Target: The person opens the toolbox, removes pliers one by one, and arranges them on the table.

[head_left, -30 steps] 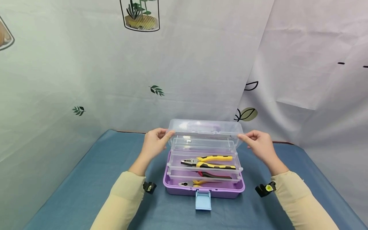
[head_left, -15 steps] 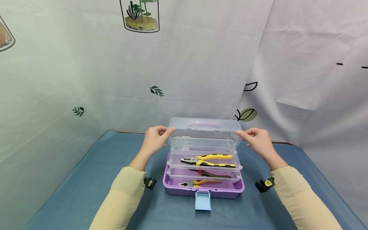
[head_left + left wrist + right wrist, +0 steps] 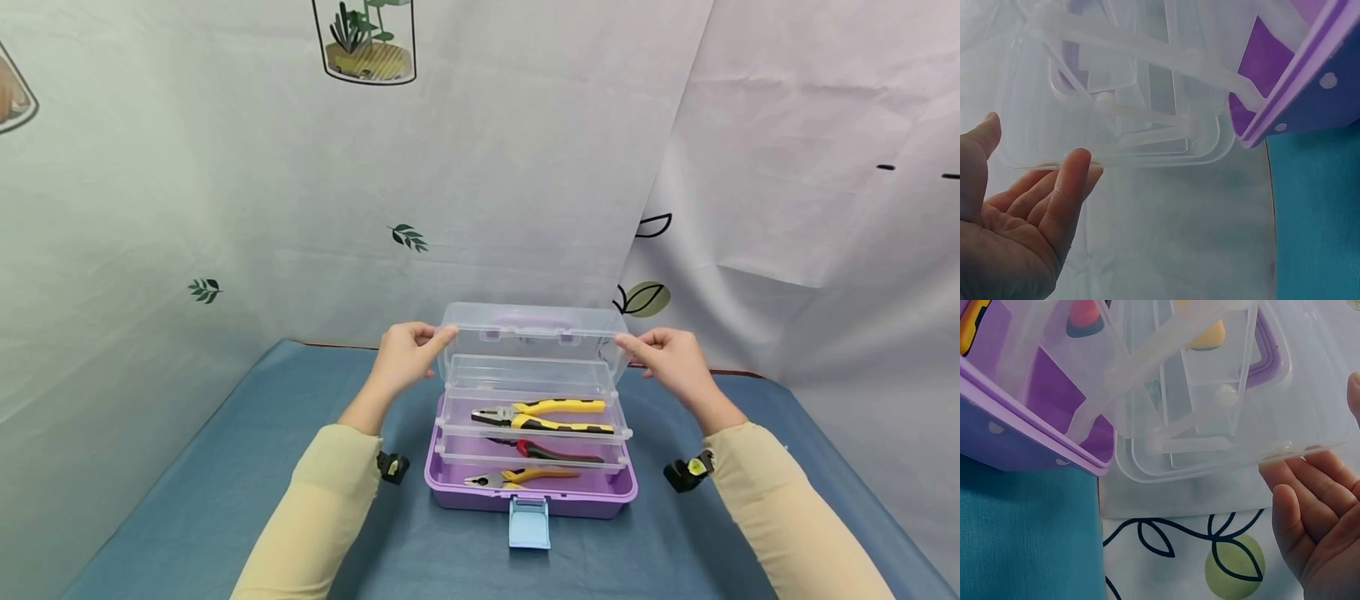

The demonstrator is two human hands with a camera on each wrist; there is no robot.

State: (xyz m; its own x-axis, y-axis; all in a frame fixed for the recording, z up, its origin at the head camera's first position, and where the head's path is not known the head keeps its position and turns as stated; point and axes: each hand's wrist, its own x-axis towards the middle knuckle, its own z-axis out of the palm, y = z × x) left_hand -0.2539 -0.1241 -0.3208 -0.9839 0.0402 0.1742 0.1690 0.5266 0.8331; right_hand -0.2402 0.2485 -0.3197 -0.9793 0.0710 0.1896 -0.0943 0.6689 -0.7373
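A toolbox with a purple base (image 3: 472,502) stands with its clear lid (image 3: 480,343) raised. My left hand (image 3: 401,358) pinches the lid's left corner, thumb in front and fingers behind. At the opposite corner, my right hand (image 3: 675,362) pinches the lid likewise. Between lid and base, clear trays (image 3: 532,377) are spread in steps. Yellow-and-black pliers (image 3: 566,407) lie in a tray. Below them is a tool with red-and-black handles (image 3: 555,455), partly hidden. Smaller yellow-handled pliers (image 3: 543,473) lie in the base. In the left wrist view, fingers (image 3: 1067,194) touch the lid's edge.
A light blue latch (image 3: 528,529) hangs down at the front of the base. The box stands on a blue tablecloth (image 3: 285,483). Close behind it hangs a pale printed curtain (image 3: 517,167). Clear hinge arms (image 3: 1166,347) link the trays at the side.
Both hands have moved slightly upward with the lid. The lid has tipped a little further back, and its front edge stands higher. The base and the tools inside look nearly unchanged.
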